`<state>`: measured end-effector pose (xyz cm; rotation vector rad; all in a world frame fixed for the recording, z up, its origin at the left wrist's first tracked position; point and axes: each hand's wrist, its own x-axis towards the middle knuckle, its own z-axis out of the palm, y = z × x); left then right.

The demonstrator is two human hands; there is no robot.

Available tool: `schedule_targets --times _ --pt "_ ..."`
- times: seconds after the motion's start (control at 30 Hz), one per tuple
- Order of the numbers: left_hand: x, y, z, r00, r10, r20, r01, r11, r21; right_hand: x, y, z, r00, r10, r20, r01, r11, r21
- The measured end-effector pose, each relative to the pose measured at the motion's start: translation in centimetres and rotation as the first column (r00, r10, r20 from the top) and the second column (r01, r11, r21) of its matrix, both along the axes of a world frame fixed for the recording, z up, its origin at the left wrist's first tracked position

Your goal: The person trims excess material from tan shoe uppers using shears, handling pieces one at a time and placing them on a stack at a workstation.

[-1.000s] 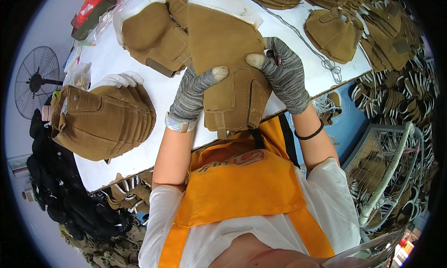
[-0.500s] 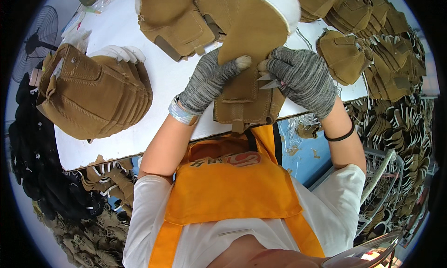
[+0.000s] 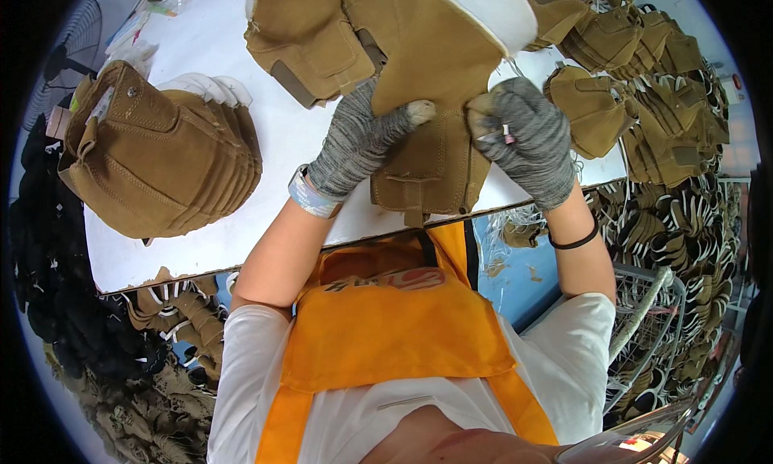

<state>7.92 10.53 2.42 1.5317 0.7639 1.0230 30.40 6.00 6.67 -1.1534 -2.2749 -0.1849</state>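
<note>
A brown suede shoe upper (image 3: 439, 69) with a white lined end hangs between my hands over the near table edge. My left hand (image 3: 354, 138), in a grey knit glove with bare fingertips, grips its left side, thumb lying across the front. At the right edge my right hand (image 3: 523, 138), gloved alike, is closed with its fingertips against the seam. A small pinkish-white bit of the snips (image 3: 508, 134) shows in that fist; their blades are hidden. Just beyond my left hand lies another brown upper (image 3: 310, 37).
A nested stack of brown uppers (image 3: 161, 154) stands on the white table (image 3: 189, 258) at left. More piles of uppers (image 3: 592, 109) lie at right. A wire cart (image 3: 644, 335) is beside my right arm, a fan (image 3: 68, 57) at far left, and dark heaps (image 3: 72, 279) below it.
The snips' blades, seen beside the upper before, are now hidden. My right hand has turned and shifted slightly against the upper's edge. My left hand keeps its grip.
</note>
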Motion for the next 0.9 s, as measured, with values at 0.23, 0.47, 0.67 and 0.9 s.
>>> schedule_targets --times 0.23,0.47,0.67,0.9 --pt "-0.2 -0.1 0.2 0.999 0.034 0.003 -0.034 0.998 -0.062 0.3 -0.7 -0.2 0.942 -0.125 -0.312 0.12 0.992 -0.036" --pt "0.2 -0.7 0.2 0.998 0.053 0.037 -0.053 0.998 0.017 -0.5 -0.2 1.4 0.993 -0.115 -0.004 0.113 0.983 -0.147" --pt "0.5 -0.8 -0.6 0.986 0.15 -0.071 -0.137 0.979 0.153 -1.5 0.0 0.8 0.975 -0.162 0.149 0.169 0.985 -0.034" --pt "1.0 -1.0 -0.9 0.991 0.122 0.046 -0.126 0.988 0.093 -2.2 0.0 0.4 0.981 -0.187 0.055 0.192 0.978 -0.084"
